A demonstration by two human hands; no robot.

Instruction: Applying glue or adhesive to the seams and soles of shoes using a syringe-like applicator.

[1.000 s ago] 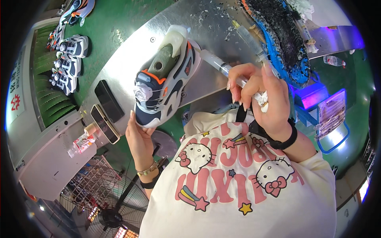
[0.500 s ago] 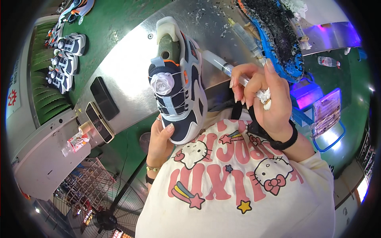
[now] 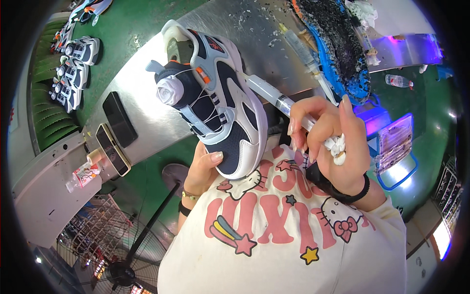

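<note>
My left hand (image 3: 201,169) grips a navy, white and grey sneaker (image 3: 230,98) by its toe, thumb on the upper. The shoe has a white dial (image 3: 170,90) with thin laces, orange accents and a dark green insert in its opening. A clear syringe (image 3: 277,99) is in my right hand (image 3: 327,142), its tip at the shoe's side near the sole edge; I cannot tell whether it touches. A crumpled bit of white tissue (image 3: 335,146) is tucked in the same hand's curled fingers.
Beneath the shoe is a metal table (image 3: 147,81) with two phones (image 3: 120,119). A blue-rimmed tray (image 3: 338,54) of black crumbs lies far right beside another syringe (image 3: 298,46). More sneakers (image 3: 73,78) stand left. A fan (image 3: 120,272) is at lower left, a blue stool (image 3: 394,147) at right.
The sneaker has turned in my left hand, showing more of its side, with its heel swung left. My right hand and the syringe have shifted slightly right and down.
</note>
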